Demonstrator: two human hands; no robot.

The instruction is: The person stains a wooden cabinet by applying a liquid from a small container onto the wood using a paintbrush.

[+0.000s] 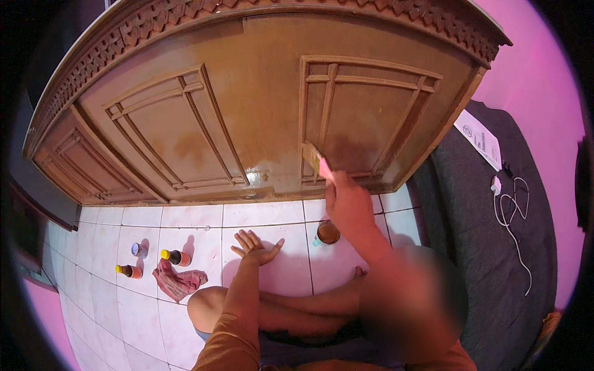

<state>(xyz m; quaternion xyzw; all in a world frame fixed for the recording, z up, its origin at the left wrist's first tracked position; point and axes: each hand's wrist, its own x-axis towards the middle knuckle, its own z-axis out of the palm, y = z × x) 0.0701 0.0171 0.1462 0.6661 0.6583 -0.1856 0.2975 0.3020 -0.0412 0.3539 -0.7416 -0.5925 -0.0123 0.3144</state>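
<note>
My right hand (pixel 348 195) grips a flat paintbrush (pixel 323 167) by its pink handle. The bristles meet the moulding on the right door panel of a brown wooden cabinet (pixel 266 105), near the panel's lower left corner. Darker, wet-looking patches show on both larger panels. Resting on the tiled floor, my left hand (pixel 253 248) has its fingers spread and holds nothing. A small container of brown liquid (pixel 328 232) stands on the tiles below my right hand.
Left of my knee lie a crumpled pink cloth (pixel 178 282), a dark bottle with a yellow cap (pixel 176 257) and a similar bottle (pixel 129 271), beside a small round tin (pixel 137 249). On the right, a dark mattress (pixel 476 247) carries a printed sheet (pixel 479 137) and a white cable (pixel 512 238).
</note>
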